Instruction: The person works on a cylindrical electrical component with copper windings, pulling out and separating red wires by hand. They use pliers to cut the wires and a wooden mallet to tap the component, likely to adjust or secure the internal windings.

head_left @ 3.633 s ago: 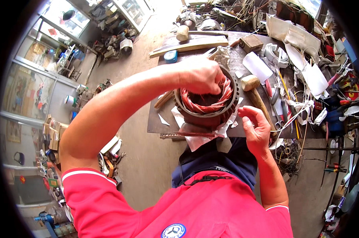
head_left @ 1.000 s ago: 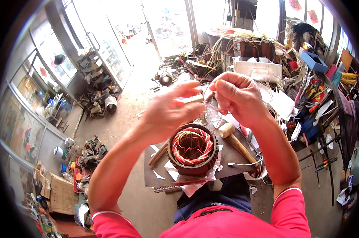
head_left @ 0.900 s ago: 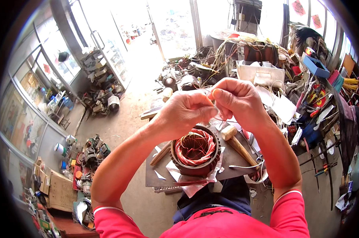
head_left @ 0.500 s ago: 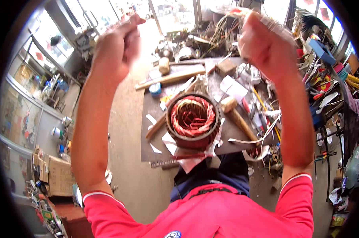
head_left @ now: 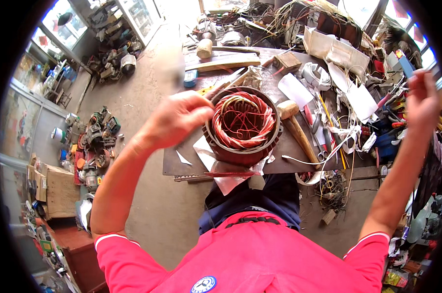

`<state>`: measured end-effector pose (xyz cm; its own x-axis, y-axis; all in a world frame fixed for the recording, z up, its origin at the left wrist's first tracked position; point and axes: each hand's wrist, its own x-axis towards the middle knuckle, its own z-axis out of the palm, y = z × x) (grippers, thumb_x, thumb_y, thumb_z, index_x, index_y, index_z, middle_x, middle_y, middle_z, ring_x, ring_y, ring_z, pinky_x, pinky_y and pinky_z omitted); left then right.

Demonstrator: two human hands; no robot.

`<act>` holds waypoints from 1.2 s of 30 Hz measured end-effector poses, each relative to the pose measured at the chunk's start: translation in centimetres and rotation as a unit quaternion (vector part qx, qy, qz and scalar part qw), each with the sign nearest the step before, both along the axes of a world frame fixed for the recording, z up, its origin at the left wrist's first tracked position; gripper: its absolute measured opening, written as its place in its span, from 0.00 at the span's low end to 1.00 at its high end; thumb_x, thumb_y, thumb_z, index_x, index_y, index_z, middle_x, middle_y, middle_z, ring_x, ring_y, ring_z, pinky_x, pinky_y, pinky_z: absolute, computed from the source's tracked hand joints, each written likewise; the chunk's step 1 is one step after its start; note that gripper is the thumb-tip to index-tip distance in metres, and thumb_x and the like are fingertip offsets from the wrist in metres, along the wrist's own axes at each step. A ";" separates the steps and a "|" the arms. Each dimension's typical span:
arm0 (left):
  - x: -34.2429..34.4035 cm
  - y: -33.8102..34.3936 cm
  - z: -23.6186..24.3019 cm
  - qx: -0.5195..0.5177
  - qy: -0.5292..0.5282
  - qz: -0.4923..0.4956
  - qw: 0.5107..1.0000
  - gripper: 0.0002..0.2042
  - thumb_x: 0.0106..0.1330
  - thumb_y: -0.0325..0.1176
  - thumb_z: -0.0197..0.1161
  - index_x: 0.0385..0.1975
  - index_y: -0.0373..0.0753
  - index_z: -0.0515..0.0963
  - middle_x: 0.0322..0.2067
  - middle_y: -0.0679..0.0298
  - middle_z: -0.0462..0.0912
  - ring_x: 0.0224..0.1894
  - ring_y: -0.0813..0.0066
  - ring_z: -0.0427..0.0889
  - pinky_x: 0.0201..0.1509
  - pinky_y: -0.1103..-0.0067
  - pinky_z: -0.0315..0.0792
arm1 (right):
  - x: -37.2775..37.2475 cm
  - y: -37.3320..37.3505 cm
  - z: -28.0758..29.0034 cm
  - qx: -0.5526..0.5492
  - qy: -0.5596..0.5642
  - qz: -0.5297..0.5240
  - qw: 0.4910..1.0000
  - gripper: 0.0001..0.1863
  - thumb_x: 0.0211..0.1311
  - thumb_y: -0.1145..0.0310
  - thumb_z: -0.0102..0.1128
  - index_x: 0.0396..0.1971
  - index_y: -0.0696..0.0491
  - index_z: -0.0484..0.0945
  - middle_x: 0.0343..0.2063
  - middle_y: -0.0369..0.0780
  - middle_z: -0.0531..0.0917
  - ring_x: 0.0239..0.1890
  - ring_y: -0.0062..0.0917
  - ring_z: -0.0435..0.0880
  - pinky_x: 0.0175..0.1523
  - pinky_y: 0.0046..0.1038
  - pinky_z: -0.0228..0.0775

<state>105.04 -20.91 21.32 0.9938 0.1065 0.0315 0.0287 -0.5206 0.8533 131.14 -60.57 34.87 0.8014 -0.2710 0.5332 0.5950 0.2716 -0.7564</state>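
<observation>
A motor stator [head_left: 243, 155] stands upright on the bench, with red-and-white wound coils [head_left: 220, 134] around its bore and loose red wires inside. My left hand [head_left: 179, 118] is at the stator's left rim, its fingers curled and thumb drawn in. Whatever lies between the fingertips is hidden. My right hand [head_left: 422, 100] is far out to the right, beside a blue box-shaped thing [head_left: 405, 63]; its fingers are blurred. A mallet [head_left: 299, 134] lies just right of the stator.
On the bench [head_left: 182, 158] lie a wooden bar [head_left: 223, 62], a wooden block [head_left: 287, 63], a blue box [head_left: 190, 78], white paper [head_left: 295, 89] and scissors [head_left: 322, 155]. Wire bundles [head_left: 323, 12] heap up behind. A cardboard box [head_left: 62, 190] stands at the left.
Both hands have come down from high in front of me. The left has moved to the stator's rim; the right has swung far out to the right.
</observation>
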 end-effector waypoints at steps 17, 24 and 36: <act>5.3 -4.5 6.7 -0.109 -0.053 -0.148 0.982 0.10 0.69 0.38 0.65 0.35 0.36 0.83 0.24 0.73 0.78 0.26 0.90 0.71 0.28 0.87 0.65 | -15.3 13.7 -15.2 -0.518 -0.086 0.254 0.813 0.22 0.57 0.69 0.68 0.51 0.58 0.77 0.45 0.48 0.82 0.46 0.39 0.82 0.53 0.34 0.73; 6.1 -4.2 11.3 -0.184 -0.152 -0.067 0.969 0.10 0.71 0.36 0.62 0.39 0.36 0.84 0.22 0.70 0.78 0.19 0.88 0.68 0.21 0.88 0.59 | -14.1 16.0 -16.2 -0.455 0.010 0.336 0.825 0.07 0.67 0.70 0.62 0.36 0.58 0.83 0.26 0.40 0.84 0.29 0.27 0.84 0.38 0.26 0.74; -0.2 -2.3 3.2 0.168 -0.419 0.045 0.891 0.01 0.65 0.25 0.66 0.32 0.35 0.82 0.21 0.68 0.80 0.22 0.83 0.74 0.27 0.85 0.69 | -6.3 12.1 -7.6 -0.112 0.114 0.360 0.919 0.11 0.72 0.69 0.56 0.44 0.60 0.82 0.21 0.32 0.78 0.15 0.07 0.61 0.18 0.12 0.48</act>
<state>104.81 -23.18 24.53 0.5948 0.0297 0.8033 -0.4900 -0.7788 0.3916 124.79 -48.44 27.27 0.8275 0.4696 0.3077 0.1418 0.3554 -0.9239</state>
